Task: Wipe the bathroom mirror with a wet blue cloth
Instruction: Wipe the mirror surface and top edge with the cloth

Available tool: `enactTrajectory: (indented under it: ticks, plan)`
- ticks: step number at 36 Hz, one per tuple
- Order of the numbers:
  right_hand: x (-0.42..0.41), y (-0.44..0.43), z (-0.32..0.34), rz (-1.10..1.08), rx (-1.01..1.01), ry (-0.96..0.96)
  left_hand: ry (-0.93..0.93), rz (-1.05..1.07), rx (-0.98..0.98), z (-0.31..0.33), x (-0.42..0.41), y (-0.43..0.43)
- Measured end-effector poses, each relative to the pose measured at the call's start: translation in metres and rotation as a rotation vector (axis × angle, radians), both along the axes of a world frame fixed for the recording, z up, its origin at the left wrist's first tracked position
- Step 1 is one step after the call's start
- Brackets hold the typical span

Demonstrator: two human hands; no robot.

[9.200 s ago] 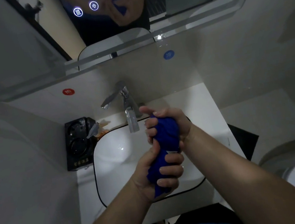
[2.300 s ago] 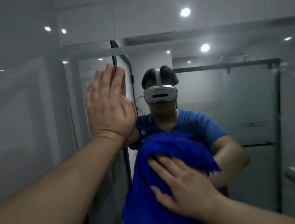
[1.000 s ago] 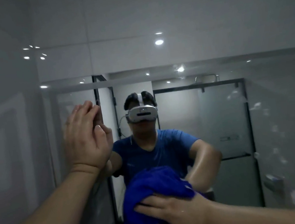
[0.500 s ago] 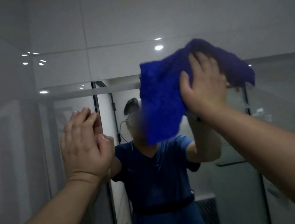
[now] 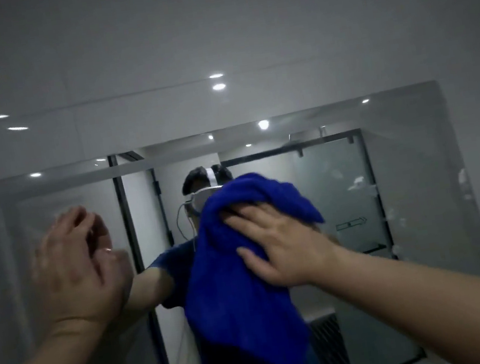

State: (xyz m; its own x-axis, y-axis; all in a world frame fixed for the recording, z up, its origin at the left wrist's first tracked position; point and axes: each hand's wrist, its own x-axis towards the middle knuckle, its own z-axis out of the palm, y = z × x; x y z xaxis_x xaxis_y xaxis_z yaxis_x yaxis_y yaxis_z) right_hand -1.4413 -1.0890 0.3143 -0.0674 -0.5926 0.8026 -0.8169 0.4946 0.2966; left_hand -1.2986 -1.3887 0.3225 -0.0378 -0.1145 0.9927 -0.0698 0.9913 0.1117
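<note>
1. right grip: spread wide, fingers near straight, palm flat on the deep-blue terry cloth. Presses it against the glass and pinches nothing; tips partly tucked under a fold at the cloth's top edge.

2. deep-blue terry cloth: bunched under the palm, hanging in a long loose drape below the wrist. Sits near the middle of the large frameless wall mirror, covering most of the reflected torso and the lower part of the reflected white headset.

3. left grip: raised at the mirror's left part, apart from the cloth. Fingers loosely curled, nothing held. Blurred; close against its own reflection, contact with the glass not certain.

4. large frameless wall mirror: tilted in view, top and right edges visible. Carries white specks and smears on the right part. Reflects a black-framed frosted shower enclosure and a black door frame.

5. glossy grey wall tiles: above and to the right of the mirror, showing bright light spots.
</note>
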Motion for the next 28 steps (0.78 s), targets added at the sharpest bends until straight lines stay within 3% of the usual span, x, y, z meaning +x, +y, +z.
enactTrajectory:
  ticks: [5, 10, 13, 17, 20, 25, 28]
  plan:
    - [-0.038, 0.083, 0.056, -0.255, -0.451, -0.187, -0.213, 0.124, 0.061, 0.021, 0.016, 0.019]
    - [-0.065, 0.119, 0.069, -0.396, -0.742, -0.245, -0.134, 0.129, 0.134, 0.026, 0.014, 0.041]
    - [-0.069, 0.116, 0.059, -0.453, -0.706, -0.234, -0.187, 0.131, 0.154, 0.025, -0.019, 0.041]
    - [-0.068, 0.121, 0.025, -0.508, -0.484, -0.276, -0.22, 0.047, -0.238, 0.021, -0.05, 0.129]
    - [-0.058, 0.122, -0.026, -0.408, -0.423, -0.309, -0.241, -0.038, -0.379, 0.029, -0.075, 0.194]
    - [-0.046, 0.12, -0.141, -0.36, -0.444, -0.278, -0.382, 0.042, -0.455, 0.024, -0.116, 0.246]
    - [-0.048, 0.132, -0.199, -0.357, -0.453, -0.374, -0.343, 0.08, -0.458, 0.018, -0.122, 0.251]
